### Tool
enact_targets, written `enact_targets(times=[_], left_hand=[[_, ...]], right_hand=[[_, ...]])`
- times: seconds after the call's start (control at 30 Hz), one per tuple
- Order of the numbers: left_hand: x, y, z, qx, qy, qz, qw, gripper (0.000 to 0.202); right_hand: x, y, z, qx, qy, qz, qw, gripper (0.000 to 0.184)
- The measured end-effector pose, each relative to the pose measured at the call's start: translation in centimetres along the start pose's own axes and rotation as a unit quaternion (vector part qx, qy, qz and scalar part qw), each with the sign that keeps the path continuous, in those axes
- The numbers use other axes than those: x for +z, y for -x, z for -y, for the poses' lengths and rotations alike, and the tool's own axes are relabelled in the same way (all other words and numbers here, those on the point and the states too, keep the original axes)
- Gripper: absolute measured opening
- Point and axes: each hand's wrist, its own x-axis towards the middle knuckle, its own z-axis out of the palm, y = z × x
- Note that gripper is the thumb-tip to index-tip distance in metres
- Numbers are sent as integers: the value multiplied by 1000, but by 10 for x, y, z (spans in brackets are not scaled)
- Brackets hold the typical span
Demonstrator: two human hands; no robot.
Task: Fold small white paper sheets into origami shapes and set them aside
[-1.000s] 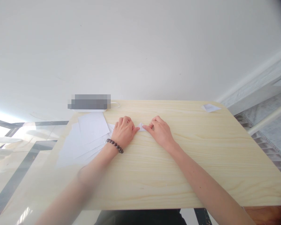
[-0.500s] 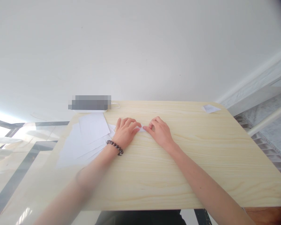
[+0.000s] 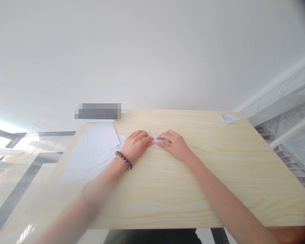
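Observation:
A small folded piece of white paper (image 3: 156,139) lies on the table between my two hands, its outer ends covered by fingers. My left hand (image 3: 137,144), with a dark bead bracelet (image 3: 124,159) at the wrist, pinches the paper's left end between thumb and fingers. On the other side, my right hand (image 3: 176,145) has thumb and forefinger at the paper's right end, closed around its edge. Just left of my left hand, loose white sheets (image 3: 101,137) overlap in a spread pile.
The pale wood table (image 3: 205,189) stands against a white wall (image 3: 152,54). At its back left is a blurred-out grey object (image 3: 99,112) on a white base, with a thin white cable. A folded white paper piece (image 3: 229,118) lies near the back right corner.
My left fingers have drawn together on the paper. The right forefinger has straightened from a curl to meet the paper, and more of the paper shows between the hands.

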Motion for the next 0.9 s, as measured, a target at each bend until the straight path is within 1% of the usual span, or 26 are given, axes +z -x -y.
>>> enact_targets(times=[0.1,0.27,0.37,0.63,0.9], left_hand=[[0,-1,-1,2,-7,-12,1000,19],[-4,-1,-4,29,11,-35,999,15],[-6,-1,-6,36,27,-47,998,13],[-6,-1,-5,32,42,-74,996,8],[-8,-1,-8,50,32,-82,995,6]], right_hand=[[1,1,0,-14,-15,-12,1000,20],[2,1,4,-47,-16,-55,997,15],[2,1,7,-60,-17,-68,996,15],[1,1,10,-73,-26,-70,995,14],[3,0,12,-120,-16,-66,990,14]])
